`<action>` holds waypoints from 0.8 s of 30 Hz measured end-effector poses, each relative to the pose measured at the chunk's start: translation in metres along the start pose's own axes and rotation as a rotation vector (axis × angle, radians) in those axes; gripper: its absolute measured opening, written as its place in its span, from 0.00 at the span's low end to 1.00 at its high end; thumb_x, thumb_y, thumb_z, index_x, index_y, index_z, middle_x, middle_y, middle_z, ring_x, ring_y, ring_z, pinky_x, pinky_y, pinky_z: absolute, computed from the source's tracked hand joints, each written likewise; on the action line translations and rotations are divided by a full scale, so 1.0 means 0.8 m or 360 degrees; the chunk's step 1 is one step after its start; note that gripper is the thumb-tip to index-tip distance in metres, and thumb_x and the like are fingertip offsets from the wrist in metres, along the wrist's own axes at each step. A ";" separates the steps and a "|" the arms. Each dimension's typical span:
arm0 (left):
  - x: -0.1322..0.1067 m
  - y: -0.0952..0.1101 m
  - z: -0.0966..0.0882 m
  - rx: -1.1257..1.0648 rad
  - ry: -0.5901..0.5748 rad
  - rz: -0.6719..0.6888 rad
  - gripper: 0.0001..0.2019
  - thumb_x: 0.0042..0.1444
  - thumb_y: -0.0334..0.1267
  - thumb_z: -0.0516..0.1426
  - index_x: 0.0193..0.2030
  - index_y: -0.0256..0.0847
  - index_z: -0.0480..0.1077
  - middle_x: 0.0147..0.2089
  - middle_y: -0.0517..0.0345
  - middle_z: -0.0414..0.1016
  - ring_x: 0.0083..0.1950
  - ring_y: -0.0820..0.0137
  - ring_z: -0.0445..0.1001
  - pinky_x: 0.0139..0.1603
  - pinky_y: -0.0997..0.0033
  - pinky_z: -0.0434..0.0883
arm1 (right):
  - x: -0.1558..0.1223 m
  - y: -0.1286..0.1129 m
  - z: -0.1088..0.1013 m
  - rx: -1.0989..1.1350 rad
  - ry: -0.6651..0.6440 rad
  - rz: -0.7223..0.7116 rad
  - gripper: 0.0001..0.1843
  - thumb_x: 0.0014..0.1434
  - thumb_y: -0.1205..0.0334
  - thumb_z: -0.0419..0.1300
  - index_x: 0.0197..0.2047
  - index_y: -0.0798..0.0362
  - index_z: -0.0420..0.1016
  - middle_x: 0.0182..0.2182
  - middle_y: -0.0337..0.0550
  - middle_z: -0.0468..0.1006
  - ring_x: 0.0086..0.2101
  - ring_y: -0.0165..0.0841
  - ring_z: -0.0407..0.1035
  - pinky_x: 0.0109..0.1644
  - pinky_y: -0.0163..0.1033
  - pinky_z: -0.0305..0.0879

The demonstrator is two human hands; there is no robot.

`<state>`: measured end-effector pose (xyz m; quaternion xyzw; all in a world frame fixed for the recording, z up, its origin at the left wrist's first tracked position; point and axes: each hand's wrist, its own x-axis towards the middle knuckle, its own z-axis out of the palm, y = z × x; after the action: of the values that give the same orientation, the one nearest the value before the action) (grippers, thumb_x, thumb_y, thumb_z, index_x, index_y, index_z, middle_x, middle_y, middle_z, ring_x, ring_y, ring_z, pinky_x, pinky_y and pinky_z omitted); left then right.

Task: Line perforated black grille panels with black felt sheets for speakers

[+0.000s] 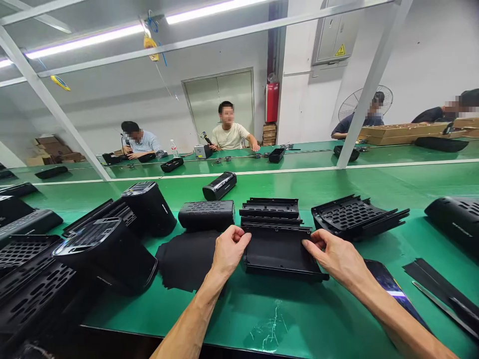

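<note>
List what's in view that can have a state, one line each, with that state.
Left hand: pinched at black shell's left edge
Right hand: pinched at its right edge
Black shell: hollow side up, lined dark
Black sheets: piled flat
Phone: lying flat; lit or not, unclear
Double door: shut
Wall cabinet: shut
Ceiling light: on

Passable: bare green worktop (299, 309), lower centre of frame, in front of the black shell (280, 254). Obstructed: lower left, by an upright black housing (112, 259); right of centre, by a perforated shell (352, 217); lower right, by a metal strip (441, 305).
</note>
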<state>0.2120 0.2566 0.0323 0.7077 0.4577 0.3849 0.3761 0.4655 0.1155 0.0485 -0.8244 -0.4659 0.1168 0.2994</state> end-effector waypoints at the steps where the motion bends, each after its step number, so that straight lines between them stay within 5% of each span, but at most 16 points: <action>1: -0.001 0.002 0.000 -0.0034 0.0015 0.0020 0.13 0.58 0.50 0.63 0.33 0.43 0.72 0.27 0.66 0.70 0.30 0.71 0.66 0.35 0.69 0.62 | -0.001 -0.002 -0.002 -0.0013 0.0019 0.0006 0.22 0.60 0.35 0.52 0.39 0.43 0.72 0.33 0.39 0.81 0.33 0.43 0.73 0.39 0.49 0.63; 10: -0.005 0.025 -0.005 -0.0318 0.0097 0.0170 0.15 0.59 0.51 0.64 0.33 0.42 0.71 0.27 0.66 0.66 0.29 0.73 0.63 0.33 0.70 0.62 | -0.010 -0.018 -0.018 0.0221 0.0201 -0.0090 0.18 0.59 0.39 0.57 0.37 0.44 0.71 0.33 0.41 0.79 0.34 0.43 0.70 0.42 0.49 0.63; 15: -0.021 0.058 -0.040 -0.0771 -0.0068 0.0032 0.22 0.55 0.57 0.68 0.32 0.42 0.68 0.24 0.69 0.61 0.22 0.79 0.56 0.22 0.76 0.55 | -0.036 -0.049 -0.051 0.0604 0.0078 -0.0241 0.20 0.66 0.37 0.58 0.38 0.45 0.68 0.28 0.36 0.69 0.29 0.35 0.64 0.36 0.43 0.62; 19: -0.086 0.065 -0.081 -0.1128 -0.0281 -0.0378 0.26 0.53 0.59 0.71 0.34 0.43 0.64 0.24 0.71 0.58 0.22 0.81 0.53 0.21 0.80 0.55 | -0.101 -0.052 -0.046 0.1095 -0.0382 0.0000 0.29 0.63 0.28 0.62 0.41 0.46 0.66 0.23 0.29 0.59 0.22 0.28 0.53 0.25 0.35 0.48; 24: -0.199 0.022 -0.111 -0.1297 -0.0498 -0.0702 0.22 0.55 0.53 0.72 0.44 0.42 0.71 0.33 0.62 0.72 0.31 0.76 0.69 0.34 0.76 0.71 | -0.206 -0.018 0.015 0.1322 -0.0694 0.0371 0.30 0.62 0.28 0.63 0.37 0.47 0.65 0.23 0.28 0.53 0.21 0.24 0.44 0.25 0.34 0.40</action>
<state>0.0939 0.1183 0.0533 0.4384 0.3470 0.3329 0.7593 0.3613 -0.0122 0.0335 -0.6382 -0.3363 0.4959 0.4834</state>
